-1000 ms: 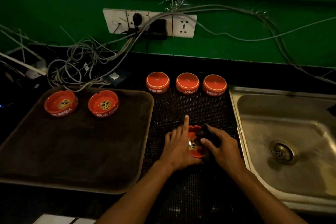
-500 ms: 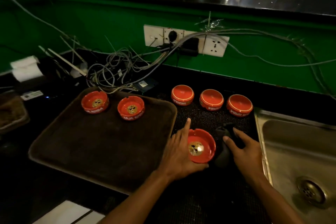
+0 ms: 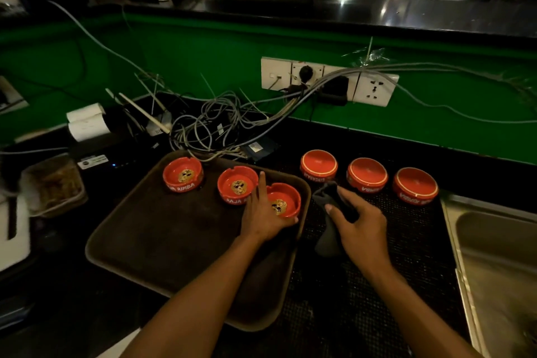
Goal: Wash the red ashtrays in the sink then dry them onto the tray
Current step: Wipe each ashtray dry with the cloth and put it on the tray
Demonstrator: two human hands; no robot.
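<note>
Left grip (image 3: 266, 216) holds glossy red ashtray (image 3: 286, 200) upright.

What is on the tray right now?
Three upright red ashtrays sit along the far side of the tray: the left ashtray, the middle ashtray, and the right ashtray, held by the left hand, which covers its near-left rim.

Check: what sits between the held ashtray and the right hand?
Head view: the tray's right rim and the dark cloth, gripped by the right hand. Left hand holds the ashtray.
</note>
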